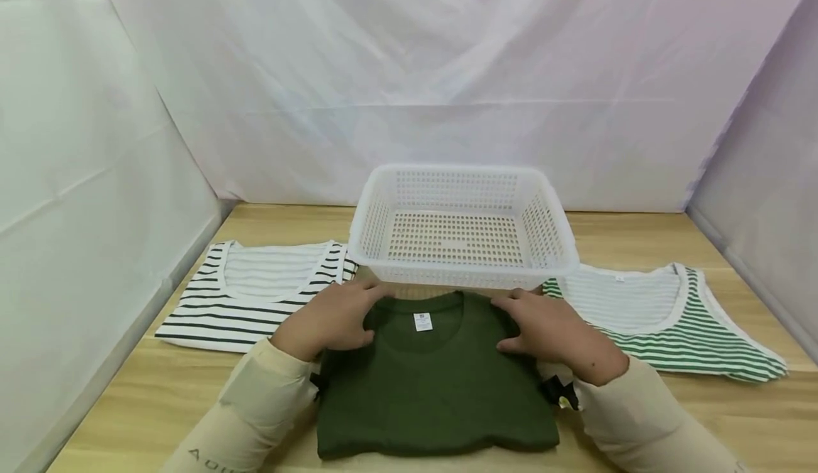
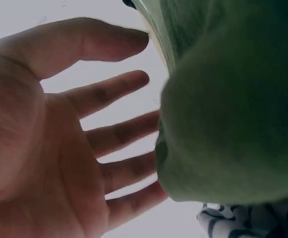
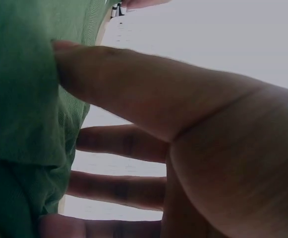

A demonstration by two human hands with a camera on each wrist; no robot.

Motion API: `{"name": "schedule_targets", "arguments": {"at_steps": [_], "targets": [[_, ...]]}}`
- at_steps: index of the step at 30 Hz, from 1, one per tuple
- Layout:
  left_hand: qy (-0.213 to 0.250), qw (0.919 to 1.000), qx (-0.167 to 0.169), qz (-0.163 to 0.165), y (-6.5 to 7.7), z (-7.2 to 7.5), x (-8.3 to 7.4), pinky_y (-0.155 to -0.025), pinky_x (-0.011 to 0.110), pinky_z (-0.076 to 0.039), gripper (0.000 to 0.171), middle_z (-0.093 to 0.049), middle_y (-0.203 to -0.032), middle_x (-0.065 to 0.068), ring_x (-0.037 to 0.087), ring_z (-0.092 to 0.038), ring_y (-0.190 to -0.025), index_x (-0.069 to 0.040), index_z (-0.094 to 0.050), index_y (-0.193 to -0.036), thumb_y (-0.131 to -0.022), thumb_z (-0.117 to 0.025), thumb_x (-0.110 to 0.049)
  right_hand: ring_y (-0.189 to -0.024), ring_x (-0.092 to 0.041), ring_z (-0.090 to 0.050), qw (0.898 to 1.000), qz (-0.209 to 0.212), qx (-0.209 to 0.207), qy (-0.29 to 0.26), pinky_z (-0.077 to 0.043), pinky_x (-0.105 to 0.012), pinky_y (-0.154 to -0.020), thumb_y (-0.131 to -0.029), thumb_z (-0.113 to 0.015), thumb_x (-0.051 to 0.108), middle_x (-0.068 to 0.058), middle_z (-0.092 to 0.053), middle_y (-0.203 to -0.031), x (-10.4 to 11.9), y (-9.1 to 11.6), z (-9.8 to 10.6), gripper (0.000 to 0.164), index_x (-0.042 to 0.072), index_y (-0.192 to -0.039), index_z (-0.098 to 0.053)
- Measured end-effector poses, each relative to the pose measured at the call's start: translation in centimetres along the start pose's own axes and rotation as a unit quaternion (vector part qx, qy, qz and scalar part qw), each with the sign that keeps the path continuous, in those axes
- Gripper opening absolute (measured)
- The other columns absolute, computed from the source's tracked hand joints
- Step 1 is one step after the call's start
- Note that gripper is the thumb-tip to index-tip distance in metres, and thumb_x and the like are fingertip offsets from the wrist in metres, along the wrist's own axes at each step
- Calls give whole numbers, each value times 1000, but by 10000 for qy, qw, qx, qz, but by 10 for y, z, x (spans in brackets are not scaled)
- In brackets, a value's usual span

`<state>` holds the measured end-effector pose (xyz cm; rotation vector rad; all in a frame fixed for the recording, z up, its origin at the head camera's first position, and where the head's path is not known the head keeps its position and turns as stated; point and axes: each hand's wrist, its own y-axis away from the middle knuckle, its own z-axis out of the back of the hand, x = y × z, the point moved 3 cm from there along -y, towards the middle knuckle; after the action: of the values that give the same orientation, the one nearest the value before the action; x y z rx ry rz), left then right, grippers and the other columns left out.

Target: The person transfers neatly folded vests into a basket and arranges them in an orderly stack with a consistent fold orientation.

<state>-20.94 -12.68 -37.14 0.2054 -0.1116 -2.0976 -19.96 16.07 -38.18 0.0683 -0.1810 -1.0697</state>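
A folded dark green T-shirt (image 1: 441, 388) lies flat, with a white label (image 1: 423, 322) inside its round collar. My left hand (image 1: 335, 317) is at its left shoulder. In the left wrist view those fingers (image 2: 119, 139) are spread and nearly straight beside the green cloth (image 2: 233, 119), and some fingertips reach its edge. At the opposite shoulder is my right hand (image 1: 543, 327). The right wrist view has its thumb (image 3: 124, 79) against the cloth (image 3: 20, 99), with the other fingers extended along the shirt's edge; some fingertips are hidden.
Behind the shirt stands a white perforated plastic basket (image 1: 460, 274) holding nothing. A folded black-and-white striped top (image 1: 224, 317) lies to the left, and a green-and-white striped one (image 1: 696, 341) to the right. White cloth walls (image 1: 409, 132) enclose the wooden table (image 1: 140, 416).
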Motion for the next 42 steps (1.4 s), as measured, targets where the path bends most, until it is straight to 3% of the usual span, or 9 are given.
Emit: {"name": "schedule_targets", "arguments": {"at_steps": [5, 8, 12, 17, 28, 36, 42], "targets": [[-145, 9995, 176, 208, -1, -2, 7, -72, 40, -48, 69, -52, -130, 0, 23, -61, -96, -27, -45, -133, -71, -74, -36, -85, -20, -60, 9998, -62, -85, -196, -49, -37, -65, -70, -75, 46, -10, -57, -114, -4, 0, 0, 76, 18, -135, -46], [-179, 9993, 192, 274, -2, -4, 10, -71, 40, -48, 73, -56, -123, 2, 22, -61, -90, -25, -44, -133, -69, -76, -41, -90, -21, -61, 9993, -96, -72, -362, -50, -38, -67, -70, -75, 47, -10, -57, -116, -6, -1, -4, 80, 20, -138, -42], [-46, 9991, 203, 377, -2, -5, 12, -76, 40, -48, 77, -60, -116, 2, 21, -61, -90, -23, -45, -132, -66, -78, -44, -92, -19, -61, 9985, 23, -77, -550, -49, -38, -71, -70, -75, 45, -4, -60, -112, -8, -2, -5, 70, 19, -130, -50], [367, 9976, 385, 433, -2, -8, 13, -79, 37, -47, 68, -61, -114, -2, 16, -59, -95, -21, -50, -125, -67, -80, -40, -77, -7, -55, 9971, 58, 74, -759, -45, -30, -64, -71, -76, 42, 7, -60, -93, -9, -2, -8, 48, 19, -110, -59], [828, 9926, 716, 525, -3, -1, 15, -67, 31, -44, 40, -60, -94, -5, 10, -53, -76, -17, -60, -102, -70, -79, -34, -73, -5, -54, 9952, 233, 369, -881, -44, -27, -63, -76, -74, 34, 5, -62, -91, -5, -6, -5, 37, 15, -106, -60], [948, 9902, 901, 485, -4, 1, 18, -56, 29, -40, 21, -57, -75, -5, 12, -49, -64, -21, -61, -78, -73, -76, -34, -61, -4, -49, 9957, 294, 346, -807, -41, -25, -57, -81, -69, 34, 8, -57, -77, -1, -7, -2, 29, 16, -102, -60], [807, 9898, 1089, 439, -5, -2, 16, -53, 28, -37, 24, -52, -65, -4, 11, -45, -58, -21, -58, -67, -75, -73, -37, -54, -5, -46, 9933, 487, 566, -884, -38, -23, -52, -83, -67, 33, 8, -49, -64, 1, -3, -4, 19, 20, -90, -56]]}}
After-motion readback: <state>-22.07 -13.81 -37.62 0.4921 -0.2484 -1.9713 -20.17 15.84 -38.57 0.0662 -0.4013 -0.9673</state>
